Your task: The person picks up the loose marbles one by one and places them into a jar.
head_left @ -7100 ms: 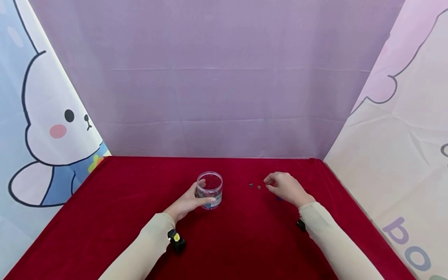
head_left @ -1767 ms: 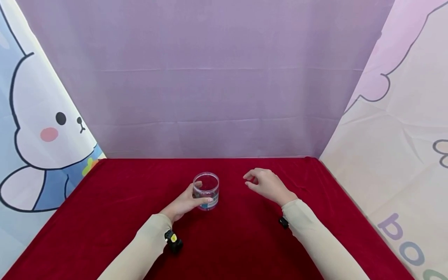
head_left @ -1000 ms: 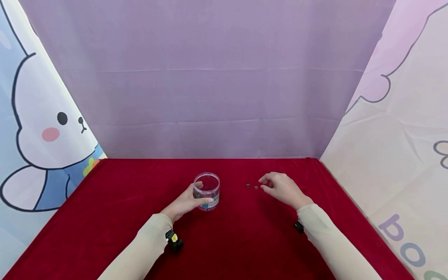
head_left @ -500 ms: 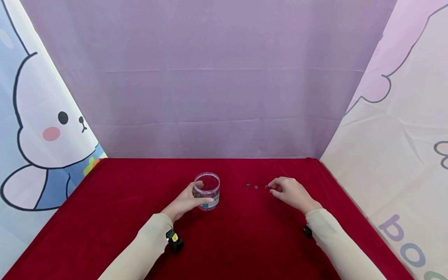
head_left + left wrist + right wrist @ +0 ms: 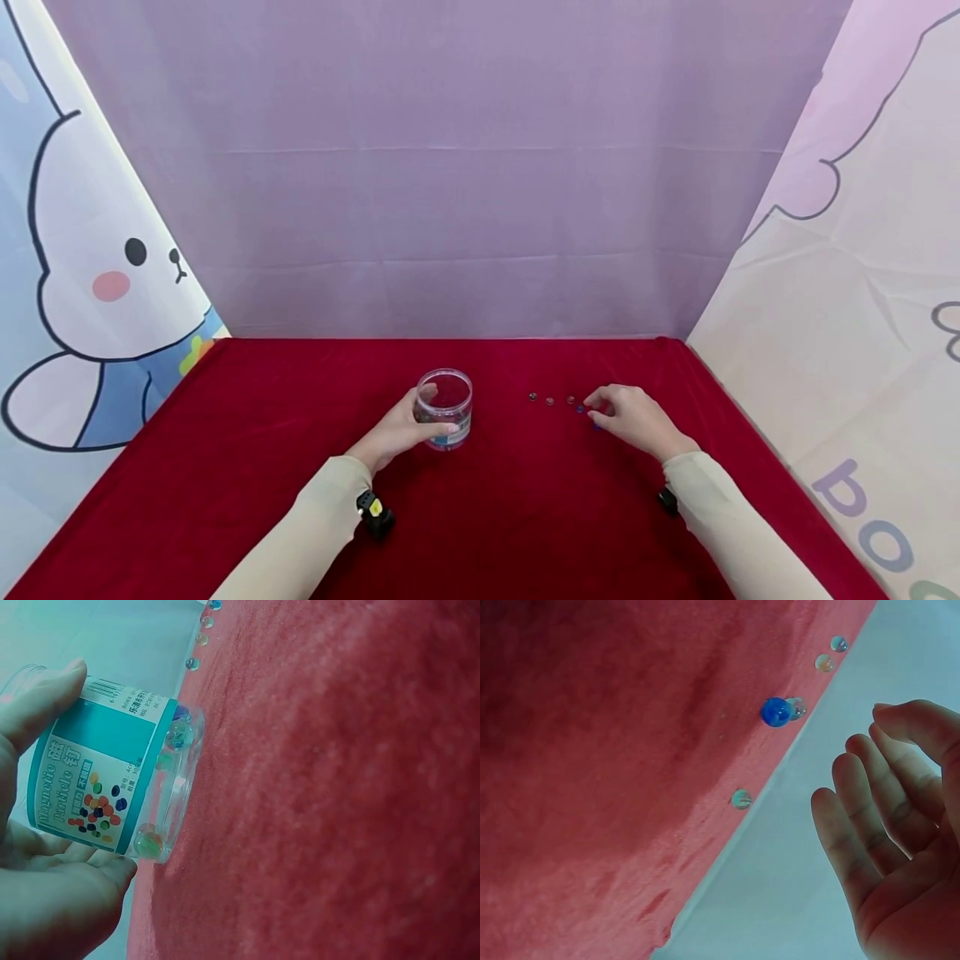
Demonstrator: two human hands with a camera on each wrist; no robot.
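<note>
My left hand [image 5: 401,429] grips a clear plastic jar [image 5: 444,410], fingers and thumb around its side. The jar is lidless and upright, and the left wrist view shows a blue-and-white label [image 5: 97,765] with marbles [image 5: 148,841] at its bottom. Several small glass marbles [image 5: 550,402] lie spaced out on the cloth right of the jar. One of them, a blue marble [image 5: 775,712], overlaps a clear marble [image 5: 796,709] in the right wrist view. My right hand [image 5: 630,417] hovers by the right end of these marbles, its loosely bent fingers holding nothing.
Red velvet cloth [image 5: 480,517] covers the table. Behind it hangs a purple curtain [image 5: 450,183], and printed panels stand at both sides, the left one with a cartoon rabbit [image 5: 112,250]. Another greenish marble [image 5: 741,799] lies apart from the others.
My right hand has moved right and slightly nearer along the marbles, uncovering those it hid 1.8 seconds ago. The left hand and jar stay in place.
</note>
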